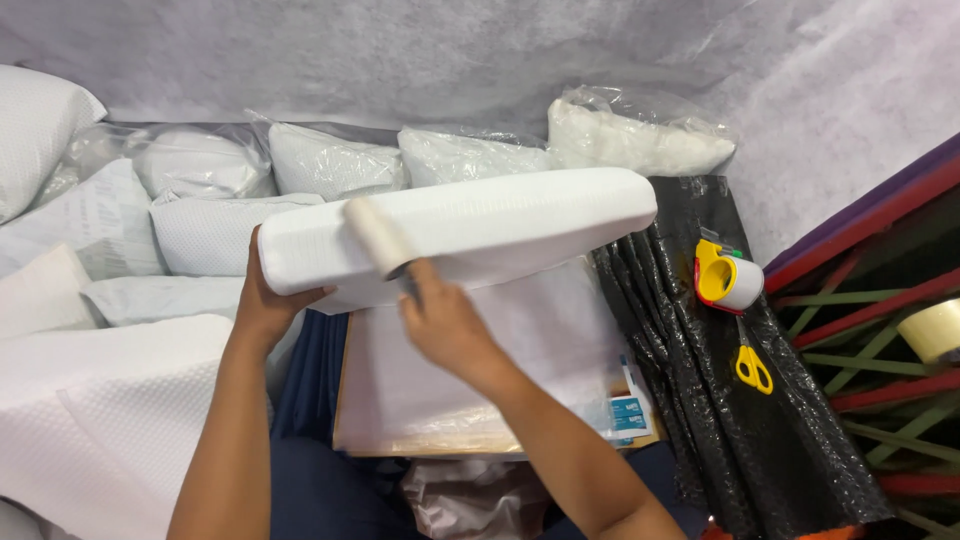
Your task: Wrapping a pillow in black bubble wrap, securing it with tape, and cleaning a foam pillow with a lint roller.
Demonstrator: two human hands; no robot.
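Grey backdrop (400, 50), bagged pillows (330, 155), scissors (752, 368)

Bagged pillows (330, 160) crowding left and rear; tape dispenser (728, 280), scissors (752, 368) right; board (440, 400) open.

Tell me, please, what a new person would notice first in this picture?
A long white foam pillow fills the centre, held at its left end by the left hand while the right hand holds a lint roller on it. To the right, a yellow tape dispenser and yellow scissors lie on black plastic sheets.
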